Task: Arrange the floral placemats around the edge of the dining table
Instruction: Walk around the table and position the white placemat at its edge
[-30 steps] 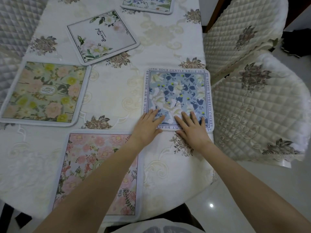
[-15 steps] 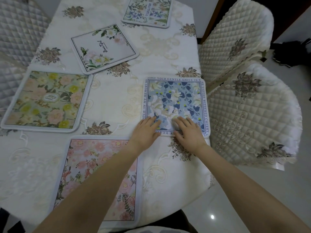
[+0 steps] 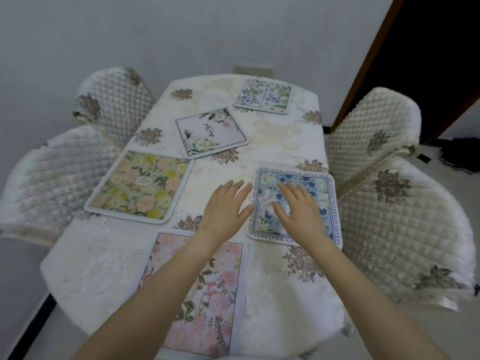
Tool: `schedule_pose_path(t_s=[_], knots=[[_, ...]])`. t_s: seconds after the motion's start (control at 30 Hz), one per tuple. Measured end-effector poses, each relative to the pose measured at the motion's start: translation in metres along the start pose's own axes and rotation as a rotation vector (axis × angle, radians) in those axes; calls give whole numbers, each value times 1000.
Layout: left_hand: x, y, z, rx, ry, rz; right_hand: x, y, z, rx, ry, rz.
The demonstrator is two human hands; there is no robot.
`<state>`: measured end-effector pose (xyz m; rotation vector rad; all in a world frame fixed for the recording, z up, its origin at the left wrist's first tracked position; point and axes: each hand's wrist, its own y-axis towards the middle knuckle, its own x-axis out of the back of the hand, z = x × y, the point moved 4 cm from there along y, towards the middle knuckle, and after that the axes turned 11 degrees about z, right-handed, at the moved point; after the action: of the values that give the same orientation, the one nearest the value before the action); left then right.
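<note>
Several floral placemats lie on the dining table point(image 3: 275, 149) with its cream embroidered cloth. A blue placemat with a text border point(image 3: 322, 193) sits at the right edge. My right hand point(image 3: 298, 211) is over it with fingers spread and straight. My left hand point(image 3: 224, 206) is just left of that mat, fingers straight, above the cloth. A pink placemat point(image 3: 213, 294) lies at the near edge, partly under my left forearm. A yellow-green placemat point(image 3: 141, 185) is at the left edge, a white one point(image 3: 211, 132) lies askew further back, and a blue-green one point(image 3: 263, 96) sits at the far end.
Quilted cream chairs flank the table: two on the left point(image 3: 52, 178) point(image 3: 114, 100) and two on the right point(image 3: 371, 133) point(image 3: 405, 229). A white wall stands behind, with a dark doorway point(image 3: 428, 61) at the upper right.
Both hands have moved forward and up off the near edge of the blue placemat. The camera has tilted up, so the far end of the table and the wall now show.
</note>
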<state>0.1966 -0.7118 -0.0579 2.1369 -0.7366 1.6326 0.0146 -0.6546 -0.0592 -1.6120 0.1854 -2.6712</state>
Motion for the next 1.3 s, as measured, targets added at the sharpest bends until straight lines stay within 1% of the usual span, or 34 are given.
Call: schedule_pose_path(t_s=[0.13,0.27,0.43,0.53,0.77,0.97,1.13,1.3], knots=[[27,-38,14,56,-5,-96,6,-11,35,56,-60,-60],[29,-82,37,125,-50,-126,-11,-26,61,69,-54,-38],[15,-127,71,142,-89,-49,-56,-48,93,27,-52,12],[14,-144,92,130,-68,1,-78,-56,113,-12,-43,25],[39,-164,137,51,-81,0,-96,-64,164,-102,-26,-22],[56,-176,156,9,-96,-1,-100,-71,195,-128,-46,-38],[58,-191,168,58,-131,-20,-106,-68,215,-73,-50,-22],[55,-208,180,167,-119,-29,-119,-50,228,3,-62,62]])
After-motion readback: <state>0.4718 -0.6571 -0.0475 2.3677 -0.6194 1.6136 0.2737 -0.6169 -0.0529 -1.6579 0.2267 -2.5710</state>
